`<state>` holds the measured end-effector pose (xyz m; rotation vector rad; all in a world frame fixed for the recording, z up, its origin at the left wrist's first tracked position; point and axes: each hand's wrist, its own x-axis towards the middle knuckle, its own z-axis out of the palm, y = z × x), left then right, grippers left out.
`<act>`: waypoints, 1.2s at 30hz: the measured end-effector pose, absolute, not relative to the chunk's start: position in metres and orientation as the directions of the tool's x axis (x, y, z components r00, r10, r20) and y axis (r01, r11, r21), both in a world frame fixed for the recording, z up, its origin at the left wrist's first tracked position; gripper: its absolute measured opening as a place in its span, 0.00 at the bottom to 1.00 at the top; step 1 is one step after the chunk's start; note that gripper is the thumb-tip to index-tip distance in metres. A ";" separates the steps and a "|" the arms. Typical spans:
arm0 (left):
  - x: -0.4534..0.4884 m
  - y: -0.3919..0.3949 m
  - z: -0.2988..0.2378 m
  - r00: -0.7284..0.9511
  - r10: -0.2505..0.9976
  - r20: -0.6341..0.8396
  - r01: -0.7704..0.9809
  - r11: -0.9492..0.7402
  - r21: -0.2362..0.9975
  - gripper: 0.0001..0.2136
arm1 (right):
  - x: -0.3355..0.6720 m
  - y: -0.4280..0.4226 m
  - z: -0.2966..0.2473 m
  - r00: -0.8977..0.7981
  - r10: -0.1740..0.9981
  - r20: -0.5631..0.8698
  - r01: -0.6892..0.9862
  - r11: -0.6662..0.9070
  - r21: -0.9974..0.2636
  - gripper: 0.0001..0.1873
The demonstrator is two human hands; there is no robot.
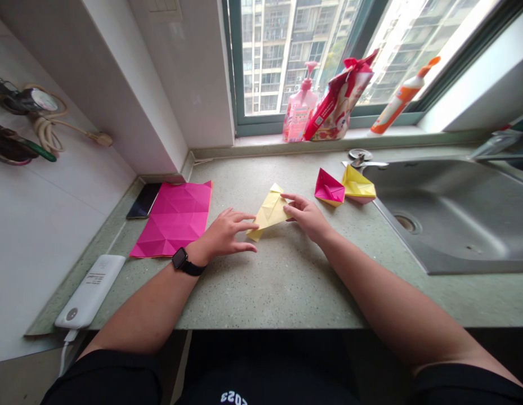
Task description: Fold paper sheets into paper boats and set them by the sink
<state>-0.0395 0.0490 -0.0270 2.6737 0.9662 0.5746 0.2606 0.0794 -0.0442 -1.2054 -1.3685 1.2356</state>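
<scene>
A pale yellow sheet of origami paper [269, 211], partly folded with pointed corners, lies at a slant on the countertop between my hands. My right hand [304, 215] pinches its right edge between thumb and fingers. At its lower left, my left hand [231, 232] is open, thumb and fingers apart, with the fingertips at or very near the paper's edge; whether they touch it I cannot tell. To the right stand a folded pink paper piece [330, 187] and a folded yellow paper piece [358, 183], side by side. A creased pink paper sheet [177, 216] lies flat on the left.
A phone [143, 201] sits partly beside the pink sheet, and a white power bank [92, 289] with a cable is at the left edge. The steel sink [455, 225] is on the right. On the windowsill stand a pump bottle [300, 109], a red bag [339, 104] and an orange-white bottle [400, 101].
</scene>
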 end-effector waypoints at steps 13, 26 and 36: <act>-0.036 0.044 -0.018 0.481 0.531 0.698 0.560 -0.798 0.222 0.07 | 0.264 0.081 -0.046 -0.076 0.994 0.077 0.246 0.094 -0.965 0.18; -0.029 0.039 -0.004 0.174 0.741 0.649 0.354 -0.662 0.661 0.13 | 0.271 0.083 -0.047 -0.330 0.853 0.404 0.579 0.521 -0.627 0.07; -0.039 0.068 -0.032 -0.085 0.918 0.388 0.150 -0.373 0.916 0.19 | 0.264 0.075 -0.038 -0.411 0.911 0.033 0.298 0.168 -0.939 0.18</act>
